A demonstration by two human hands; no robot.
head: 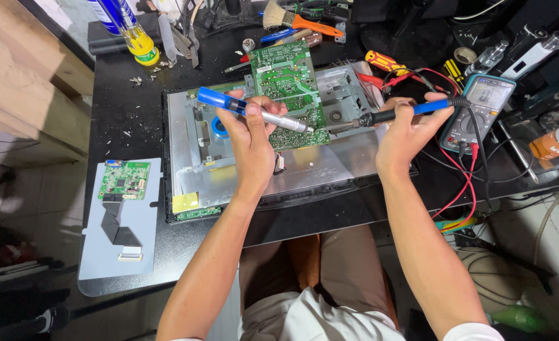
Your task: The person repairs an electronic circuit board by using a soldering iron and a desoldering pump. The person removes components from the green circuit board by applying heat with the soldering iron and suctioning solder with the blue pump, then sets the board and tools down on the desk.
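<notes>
My left hand (pixel 253 136) grips a blue and silver pump tool (pixel 279 120), its tip pointing right onto the lower edge of a green circuit board (pixel 289 85). My right hand (pixel 409 129) holds a soldering iron (pixel 393 115) with a blue and black handle; its tip points left toward the same spot on the board. The board lies on the metal back of a flat monitor panel (pixel 305 167) on the black table (pixel 134 120).
A smaller green board (pixel 124 180) with a flat ribbon cable lies on a grey sheet at the left. A multimeter (pixel 478 110) with red and black leads sits at the right. Screwdrivers, a brush (pixel 298 22), pliers and bottles crowd the table's far edge.
</notes>
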